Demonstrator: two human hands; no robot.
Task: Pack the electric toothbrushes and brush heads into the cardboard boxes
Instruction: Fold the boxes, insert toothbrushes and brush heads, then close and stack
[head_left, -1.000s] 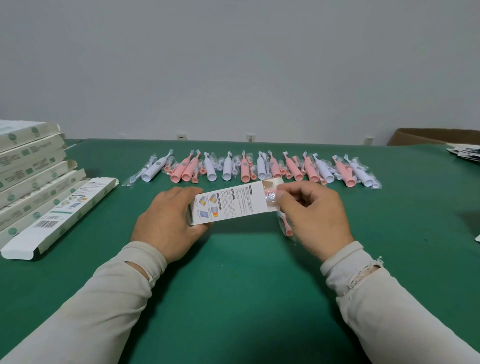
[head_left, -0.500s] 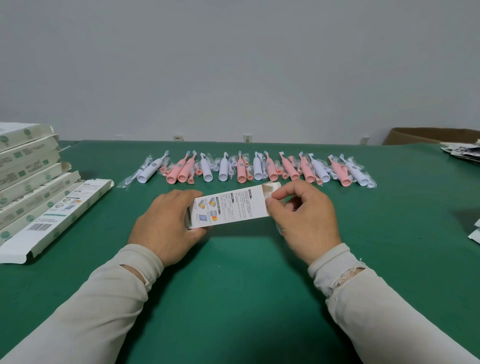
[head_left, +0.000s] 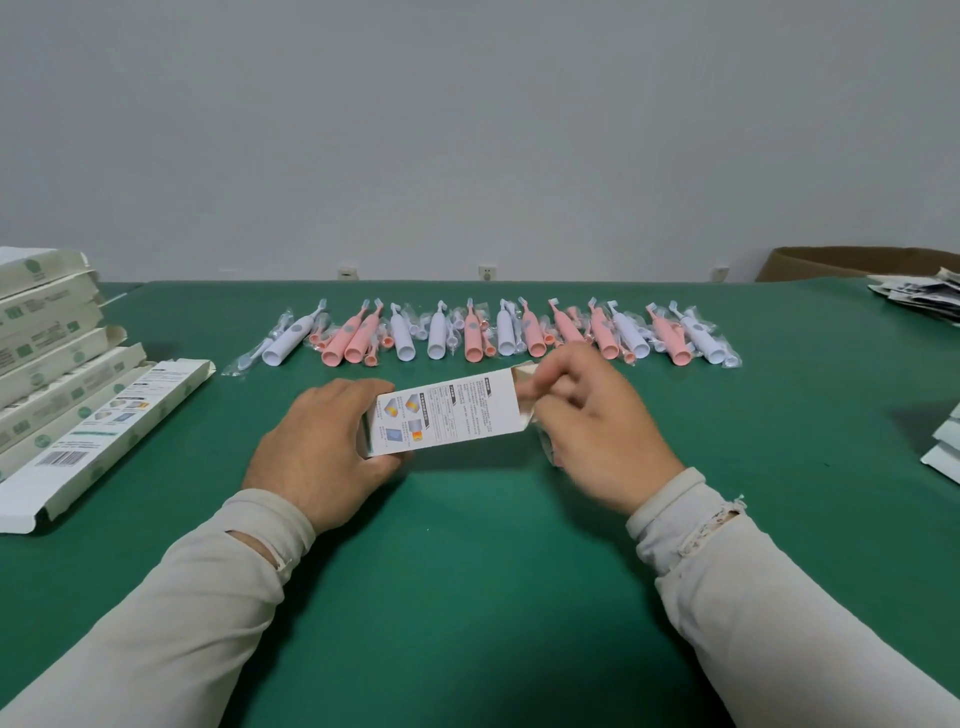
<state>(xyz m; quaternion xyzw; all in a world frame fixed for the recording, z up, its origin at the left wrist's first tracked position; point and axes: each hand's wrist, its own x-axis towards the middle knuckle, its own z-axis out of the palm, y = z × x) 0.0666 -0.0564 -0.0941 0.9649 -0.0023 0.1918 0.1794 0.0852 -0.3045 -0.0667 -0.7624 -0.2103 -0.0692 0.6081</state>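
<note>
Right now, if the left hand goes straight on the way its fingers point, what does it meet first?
The left hand already grips the box. Its fingers point up and right, so beyond the box it likely meets the pink toothbrushes; depth is unclear.

Green table (head_left: 493, 597), far-right paper stack (head_left: 919, 293)

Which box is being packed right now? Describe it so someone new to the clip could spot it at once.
On the green table, in front of the row of toothbrushes, find the small white printed box between the two hands. The left hand grips its closed end; the right hand works at its open flap. Unlike the stacked boxes at the left, it is held.
</note>
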